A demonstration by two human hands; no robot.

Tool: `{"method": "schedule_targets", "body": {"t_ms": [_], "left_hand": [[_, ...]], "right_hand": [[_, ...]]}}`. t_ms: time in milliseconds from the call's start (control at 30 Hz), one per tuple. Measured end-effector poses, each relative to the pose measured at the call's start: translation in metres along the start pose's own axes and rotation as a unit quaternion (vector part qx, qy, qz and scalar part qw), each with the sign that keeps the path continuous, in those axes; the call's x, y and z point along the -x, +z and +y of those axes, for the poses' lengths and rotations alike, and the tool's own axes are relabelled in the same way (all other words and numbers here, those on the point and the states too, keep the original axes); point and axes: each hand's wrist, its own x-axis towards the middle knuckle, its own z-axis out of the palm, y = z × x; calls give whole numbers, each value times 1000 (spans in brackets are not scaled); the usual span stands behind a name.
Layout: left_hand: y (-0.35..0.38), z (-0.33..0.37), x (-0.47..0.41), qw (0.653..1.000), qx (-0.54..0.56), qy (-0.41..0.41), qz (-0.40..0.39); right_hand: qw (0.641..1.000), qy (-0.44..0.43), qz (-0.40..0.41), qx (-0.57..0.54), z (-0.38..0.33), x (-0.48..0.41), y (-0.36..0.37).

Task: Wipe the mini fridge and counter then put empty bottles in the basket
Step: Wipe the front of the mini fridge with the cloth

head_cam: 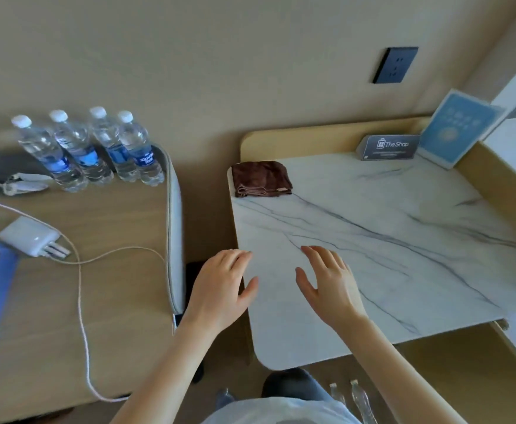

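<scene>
Showing at the bottom edge, below the marble table [403,240], are two clear bottles [361,399] (too blurred to tell whether they hold anything). Just above them both hands are out, palms down and apart: the left hand [223,283] over the table's near left edge, the right hand [330,280] over the marble, each with fingers loosely spread and gripping nothing; whether they touch the surface I cannot tell. To the left, a wooden table [122,215] carries a white charger [32,237] with its cable [82,301]. Farther back, a folded brown cloth [261,179] lies on the marble table's far left corner. Four capped water bottles [88,148] stand in a row at the wooden table's far end. A grey sign [388,147] and a blue card [455,130] stand at the marble's back edge, below a wall socket [395,65].
</scene>
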Motion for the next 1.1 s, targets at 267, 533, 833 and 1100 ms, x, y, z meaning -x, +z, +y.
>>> {"method": "schedule_targets", "body": {"t_ms": [267, 533, 833, 1100], "left_hand": [[3, 18, -93, 998, -10, -50, 46], [6, -11, -163, 995, -22, -75, 56], [24, -62, -222, 993, -11, -98, 57], [51, -104, -243, 989, 2, -144, 46]], "right_hand": [[995, -101, 11, -8, 49, -113, -19], [988, -140, -19, -54, 56, -201, -3], [977, -173, -100, -67, 61, -315, 53], [968, -196, -158, -5, 66, -377, 122]]}}
